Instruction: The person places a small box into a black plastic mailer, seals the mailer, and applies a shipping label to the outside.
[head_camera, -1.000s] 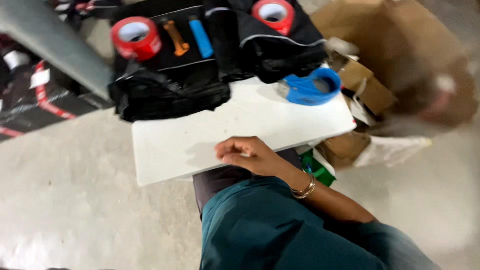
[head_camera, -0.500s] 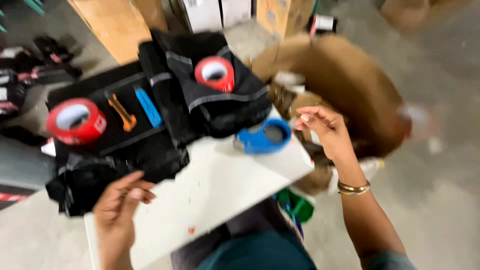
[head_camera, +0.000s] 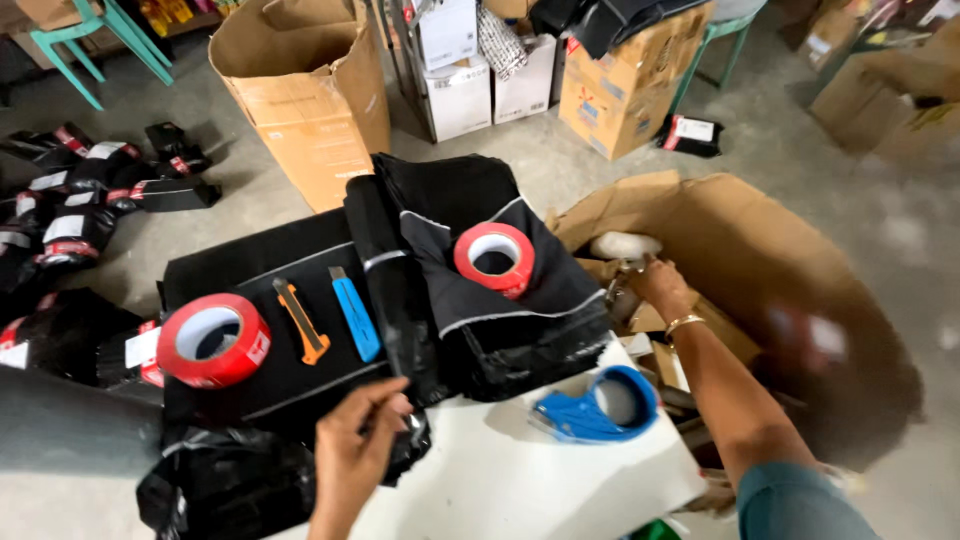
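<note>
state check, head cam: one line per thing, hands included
left hand: pinching black plastic bag
right hand: reaching into open cardboard box
red tape roll: flat on black fabric
second red tape roll: tilted on folded fabric
orange cutter: lying flat
blue cutter: lying flat
blue tape dispenser: on white board
</note>
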